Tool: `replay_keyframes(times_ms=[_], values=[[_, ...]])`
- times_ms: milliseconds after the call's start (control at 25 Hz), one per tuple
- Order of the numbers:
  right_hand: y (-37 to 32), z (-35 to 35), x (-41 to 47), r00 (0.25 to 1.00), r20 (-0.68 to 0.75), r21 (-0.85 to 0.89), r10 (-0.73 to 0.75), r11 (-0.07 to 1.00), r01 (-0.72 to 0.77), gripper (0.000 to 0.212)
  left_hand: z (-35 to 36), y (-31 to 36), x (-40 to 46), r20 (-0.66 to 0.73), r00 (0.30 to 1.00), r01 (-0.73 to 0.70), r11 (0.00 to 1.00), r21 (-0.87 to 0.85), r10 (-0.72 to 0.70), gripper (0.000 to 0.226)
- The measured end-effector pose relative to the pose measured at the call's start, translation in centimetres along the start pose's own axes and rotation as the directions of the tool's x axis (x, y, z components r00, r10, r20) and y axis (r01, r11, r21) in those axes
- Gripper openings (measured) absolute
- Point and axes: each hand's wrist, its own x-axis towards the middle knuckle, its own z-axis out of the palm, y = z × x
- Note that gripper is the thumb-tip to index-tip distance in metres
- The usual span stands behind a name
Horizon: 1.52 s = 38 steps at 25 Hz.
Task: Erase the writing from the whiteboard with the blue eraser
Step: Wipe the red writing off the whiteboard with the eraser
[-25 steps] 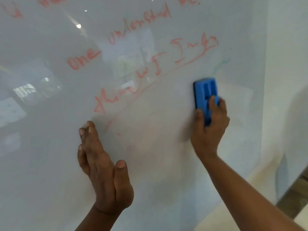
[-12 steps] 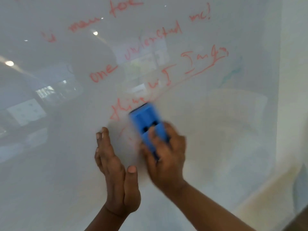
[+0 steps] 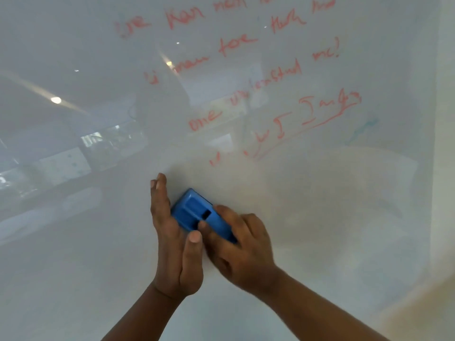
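The glossy whiteboard (image 3: 73, 279) fills the view. Red handwriting (image 3: 246, 43) runs in several slanted lines across its upper middle and right, down to an underlined line (image 3: 330, 107). Below that the board is smeared pale pink. My right hand (image 3: 243, 249) presses the blue eraser (image 3: 197, 212) against the board, tilted, fingers gripping its back. My left hand (image 3: 172, 239) lies flat on the board with fingers straight, its edge touching the eraser's left side.
A faint teal mark (image 3: 364, 130) sits at the right of the board. The board's right edge (image 3: 433, 168) meets a cream wall (image 3: 445, 193). Room lights and furniture reflect in the left half.
My right hand swept the eraser from the right side leftward and down until it meets my left hand. The lowest red line has been wiped away. The camera tilted upward, showing more writing.
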Motion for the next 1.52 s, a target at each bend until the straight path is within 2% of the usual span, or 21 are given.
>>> replay_keyframes(times_ms=[80, 200, 240, 360, 440, 520, 600, 640, 680, 760, 800, 840, 880, 960, 1040, 1160, 1200, 1280, 1400, 1440, 1520], values=[[1.9, -0.8, 1.2, 1.000, -0.018, -0.018, 0.003, 1.000, -0.003, 0.041, -1.0, -0.3, 0.6, -0.016, 1.000, -0.008, 0.999, -0.040, 0.007, 0.079], [1.7, -0.1, 3.3, 0.953, -0.175, 0.004, 0.246, 0.968, -0.250, 0.043, -2.0, -0.2, 0.9, -0.001, 1.000, -0.006, 0.998, -0.057, 0.006, 0.078], [0.2, 0.6, 3.1, 0.955, -0.169, 0.003, 0.246, 0.969, -0.249, 0.044, -2.0, 0.0, 0.9, -0.002, 1.000, -0.002, 0.998, -0.062, 0.001, 0.078], [-2.3, 1.8, 1.7, 0.992, -0.061, 0.033, 0.107, 0.994, -0.105, 0.043, -1.7, 0.8, 1.8, -0.038, 0.999, -0.014, 0.997, -0.073, 0.012, 0.074], [-1.7, 1.4, 1.8, 0.997, -0.015, 0.061, 0.073, 0.996, -0.072, 0.037, -2.0, 1.3, 3.1, -0.070, 0.997, -0.030, 0.994, -0.106, 0.023, 0.072], [-0.9, 0.8, 2.3, 0.999, 0.027, 0.065, -0.032, 0.997, 0.030, 0.033, -2.6, 1.4, 4.1, -0.085, 0.996, -0.033, 0.994, -0.105, 0.024, 0.072], [0.9, 0.1, 4.2, 0.990, -0.002, 0.020, -0.138, 0.990, 0.138, 0.034, -3.7, 1.1, 4.8, -0.100, 0.994, -0.048, 0.998, -0.045, 0.043, 0.075], [2.0, -0.1, 5.9, 0.992, -0.051, -0.020, -0.114, 0.993, 0.114, 0.036, -4.3, 0.8, 5.2, -0.109, 0.993, -0.051, 0.999, -0.018, 0.048, 0.076], [3.1, -0.2, 7.7, 0.993, -0.118, -0.038, -0.016, 0.999, 0.012, 0.038, -4.9, 0.6, 5.6, -0.120, 0.992, -0.042, 0.999, 0.001, 0.042, 0.077], [3.6, -0.1, 10.7, 0.936, -0.229, 0.053, 0.266, 0.964, -0.261, 0.040, -5.7, 0.4, 5.9, -0.138, 0.990, -0.028, 0.999, 0.022, 0.031, 0.080], [2.7, 0.3, 10.9, 0.923, -0.242, 0.089, 0.299, 0.954, -0.286, 0.041, -5.9, 0.4, 6.0, -0.142, 0.989, -0.036, 0.999, 0.034, 0.041, 0.081], [1.2, 0.9, 10.2, 0.946, -0.210, 0.091, 0.248, 0.968, -0.234, 0.041, -6.2, 0.3, 6.0, -0.141, 0.988, -0.050, 0.997, 0.052, 0.057, 0.081], [-0.4, 1.3, 8.9, 0.979, -0.152, 0.079, 0.134, 0.989, -0.123, 0.039, -6.4, 0.2, 6.1, -0.141, 0.987, -0.067, 0.995, 0.079, 0.078, 0.080], [-1.4, 1.0, 7.4, 0.996, -0.047, 0.055, -0.076, 0.995, 0.079, 0.035, -7.3, 0.0, 7.1, -0.168, 0.980, -0.080, 0.984, 0.158, 0.107, 0.073], [0.5, 0.4, 9.3, 0.995, -0.068, 0.034, -0.073, 0.997, 0.075, 0.036, -8.3, -0.2, 8.7, -0.212, 0.968, -0.081, 0.966, 0.243, 0.135, 0.062], [2.2, 0.9, 15.2, 0.953, -0.228, 0.050, 0.201, 0.979, -0.195, 0.041, -9.1, -0.4, 10.3, -0.210, 0.962, -0.078, 0.911, 0.405, 0.175, 0.053], [1.5, 1.5, 16.6, 0.943, -0.236, 0.065, 0.236, 0.972, -0.227, 0.041, -9.1, -0.4, 10.4, -0.196, 0.963, -0.080, 0.889, 0.451, 0.187, 0.051], [-1.1, 3.0, 17.0, 0.971, -0.181, 0.082, 0.153, 0.987, -0.140, 0.038, -9.3, -0.3, 10.9, -0.151, 0.960, -0.116, 0.825, 0.553, 0.236, 0.050], [-0.6, 2.4, 16.4, 0.989, -0.125, 0.070, -0.086, 0.993, 0.095, 0.033, -10.9, -0.1, 12.7, -0.087, 0.954, -0.123, 0.641, 0.758, 0.286, 0.050], [0.9, 1.8, 17.6, 0.986, -0.147, 0.056, -0.074, 0.995, 0.083, 0.036, -11.5, 0.0, 13.6, -0.092, 0.954, -0.095, 0.581, 0.809, 0.284, 0.051], [3.4, 0.9, 21.4, 0.960, -0.254, 0.076, 0.121, 0.992, -0.105, 0.040, -12.1, 0.2, 15.3, -0.113, 0.951, -0.058, 0.524, 0.850, 0.288, 0.052]])
